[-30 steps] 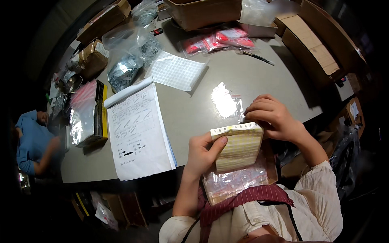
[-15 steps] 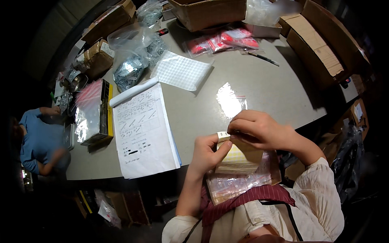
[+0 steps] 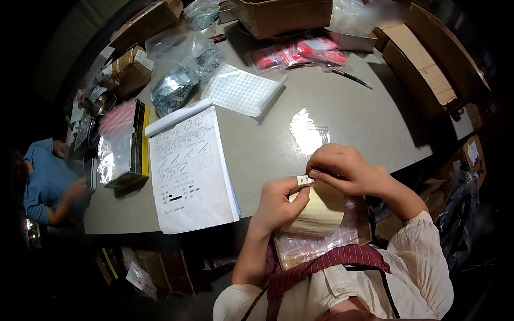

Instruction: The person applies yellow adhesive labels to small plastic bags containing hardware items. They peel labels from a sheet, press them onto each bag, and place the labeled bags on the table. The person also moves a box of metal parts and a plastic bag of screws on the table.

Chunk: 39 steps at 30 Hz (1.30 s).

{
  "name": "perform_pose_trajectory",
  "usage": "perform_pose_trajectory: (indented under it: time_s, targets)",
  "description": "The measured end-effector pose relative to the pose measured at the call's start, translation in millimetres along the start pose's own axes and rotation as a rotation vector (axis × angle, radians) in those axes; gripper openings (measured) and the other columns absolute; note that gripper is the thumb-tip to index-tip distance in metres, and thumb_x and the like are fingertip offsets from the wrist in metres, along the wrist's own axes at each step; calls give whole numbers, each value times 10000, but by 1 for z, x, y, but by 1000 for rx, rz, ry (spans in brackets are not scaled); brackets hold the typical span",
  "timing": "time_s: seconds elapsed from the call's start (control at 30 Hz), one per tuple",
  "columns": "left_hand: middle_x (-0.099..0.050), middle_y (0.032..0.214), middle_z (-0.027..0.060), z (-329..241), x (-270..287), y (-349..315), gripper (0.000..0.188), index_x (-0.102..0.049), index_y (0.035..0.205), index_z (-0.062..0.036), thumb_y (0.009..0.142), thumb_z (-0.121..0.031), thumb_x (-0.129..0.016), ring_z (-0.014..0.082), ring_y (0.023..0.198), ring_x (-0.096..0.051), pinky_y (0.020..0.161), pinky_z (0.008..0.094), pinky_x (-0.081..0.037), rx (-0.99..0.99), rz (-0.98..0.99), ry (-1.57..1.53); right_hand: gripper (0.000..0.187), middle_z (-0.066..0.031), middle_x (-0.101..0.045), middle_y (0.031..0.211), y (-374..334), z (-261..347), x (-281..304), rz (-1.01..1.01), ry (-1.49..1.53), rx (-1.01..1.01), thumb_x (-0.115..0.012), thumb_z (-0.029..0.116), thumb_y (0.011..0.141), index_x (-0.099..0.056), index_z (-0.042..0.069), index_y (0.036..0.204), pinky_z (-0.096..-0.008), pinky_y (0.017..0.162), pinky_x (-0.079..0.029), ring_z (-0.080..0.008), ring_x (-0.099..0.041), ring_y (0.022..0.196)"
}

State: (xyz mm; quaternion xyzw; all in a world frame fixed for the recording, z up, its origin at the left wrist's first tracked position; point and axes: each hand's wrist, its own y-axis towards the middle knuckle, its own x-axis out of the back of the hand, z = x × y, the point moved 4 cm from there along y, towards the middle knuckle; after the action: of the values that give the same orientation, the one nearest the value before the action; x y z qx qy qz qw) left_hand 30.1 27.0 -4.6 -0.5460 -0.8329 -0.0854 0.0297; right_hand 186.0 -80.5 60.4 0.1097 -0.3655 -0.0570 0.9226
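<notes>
"When you look at the left hand (image 3: pixel 281 203), what is it doing?"

"Its thumb and fingers are clamped on the yellow paper stack (image 3: pixel 317 215), near the top left corner."

"And the right hand (image 3: pixel 345 167)?"

"Its fingertips are at the stack's top strip. I can't tell if they pinch it."

"Where is the stack?"

"By the near edge of the table (image 3: pixel 257 160), above small clear bags (image 3: pixel 316 243). A notepad (image 3: pixel 195 184) lies at that edge too, further left."
</notes>
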Motion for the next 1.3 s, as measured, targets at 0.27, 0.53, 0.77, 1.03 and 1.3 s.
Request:
perform_pose_trajectory:
  time_s: [0.27,0.53,0.77,1.03,1.3]
  targets:
    - [-730,831,152,-3,0,0,204,-743,1059,8,907,-114,-683,134,718,-668,671,314,-528,66,-17,-85,292,-122,-673,1057,-6,10,4,-81,-227,261,-694,86,798,-652,53,1085,-456,905,-513,-327,-641,1003]
    - [-709,802,173,1,0,0,197,-740,1022,11,892,-129,-689,217,667,-664,638,339,-516,-30,16,92,330,-119,-656,1041,-5,-2,3,-93,-202,187,-716,52,726,-630,47,1044,-437,866,-513,-333,-628,958]
    - [-716,813,177,-1,-2,2,221,-747,1054,12,904,-135,-682,233,676,-679,649,338,-525,-48,12,73,193,-131,-643,990,10,-37,14,-220,-651,135,-703,-5,838,-635,20,1017,-441,807,-511,-339,-623,932]
    - [-735,906,150,-5,3,-3,212,-749,1072,15,892,-89,-711,248,823,-723,755,339,-552,-60,-23,-82,233,-132,-677,1147,-10,-51,13,-146,-569,115,-736,55,838,-681,19,1062,-445,900,-520,-340,-647,1079]
    - [-604,1417,246,-26,-3,9,213,-739,1009,12,810,-35,-676,453,1427,-458,1132,508,-409,-424,-98,614,372,-167,-655,1315,-47,-29,10,-120,-622,148,-771,108,773,-667,-20,1106,-473,1012,-518,-365,-620,1242]
